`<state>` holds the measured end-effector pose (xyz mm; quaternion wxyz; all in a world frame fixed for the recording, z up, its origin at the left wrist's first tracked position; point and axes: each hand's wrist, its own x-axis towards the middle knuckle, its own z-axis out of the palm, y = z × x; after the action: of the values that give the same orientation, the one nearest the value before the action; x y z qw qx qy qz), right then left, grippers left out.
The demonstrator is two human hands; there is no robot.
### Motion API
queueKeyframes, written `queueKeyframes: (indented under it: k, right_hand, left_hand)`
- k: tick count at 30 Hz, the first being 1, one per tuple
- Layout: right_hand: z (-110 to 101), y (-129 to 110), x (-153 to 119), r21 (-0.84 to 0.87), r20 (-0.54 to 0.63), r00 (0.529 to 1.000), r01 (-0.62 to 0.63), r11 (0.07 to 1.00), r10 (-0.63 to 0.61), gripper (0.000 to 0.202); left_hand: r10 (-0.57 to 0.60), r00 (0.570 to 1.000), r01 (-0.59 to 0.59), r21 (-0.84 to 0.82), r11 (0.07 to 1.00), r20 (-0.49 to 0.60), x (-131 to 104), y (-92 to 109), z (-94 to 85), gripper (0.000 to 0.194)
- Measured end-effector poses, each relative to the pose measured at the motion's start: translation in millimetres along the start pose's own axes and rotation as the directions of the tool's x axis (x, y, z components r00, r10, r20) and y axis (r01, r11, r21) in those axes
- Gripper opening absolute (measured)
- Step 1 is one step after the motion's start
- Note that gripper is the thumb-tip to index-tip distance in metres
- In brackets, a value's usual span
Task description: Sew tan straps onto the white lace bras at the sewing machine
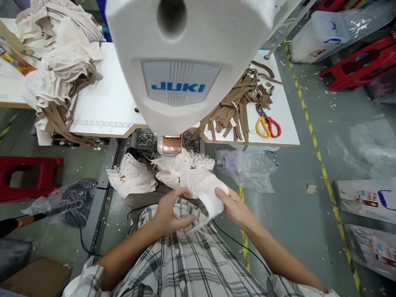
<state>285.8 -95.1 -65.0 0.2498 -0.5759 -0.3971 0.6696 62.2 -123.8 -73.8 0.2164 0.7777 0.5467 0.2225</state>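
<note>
- JUKI sewing machine head [182, 84] loomed closest, bulky enough to block out the middle of the white tabletop [114, 82].
- Right hand [233, 206] had its thumb and fingers clamped on the band [214, 199] of a pale lace bra [198, 183], probably so that end stayed spread.
- Left hand [170, 212] looked looser: thumb and fingers well apart near the band, which maybe left the cloth room to curve between the hands. Couldn't tell if a fingertip touched it.
- That bra sat low over the lap [140, 201], on the near side of the machine, I'd guess for an easy look.
- More lace cups [184, 159] bunched just beyond; no clue if they belonged to it. Another lace bra [131, 177] lay to the left, within reach.
- Brown straps [233, 109] were heaped on the right, scissors [267, 126] just beside, handles toward the person, handy for grabbing imo.
- Far left, a bra pile [62, 62] spilled over the table edge, seemingly just too big for its spot.
</note>
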Motion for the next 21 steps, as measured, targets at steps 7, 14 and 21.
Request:
queueKeyframes:
  k: [7,14,21]
  right_hand:
    - [-37.8,-18.5,-33.4,-0.083,0.196,0.970,0.166,0.983,-0.147,0.056]
    - [-130.7,-53.8,-24.8,-0.219,-0.360,0.932,-0.051,0.974,-0.032,0.058]
    - [-136.8,9.4,61.8,-0.808,-0.099,0.993,-0.038,0.588,-0.072,0.040]
  left_hand:
    - [-0.120,0.981,0.139,0.129,0.982,-0.150,7.8,-73.4,48.4,0.047]
    - [-0.064,0.938,0.106,0.106,0.989,-0.342,45.5,-129.1,-14.2,0.038]
    - [-0.223,0.975,0.222,0.015,0.975,0.021,32.7,-115.2,21.2,0.039]
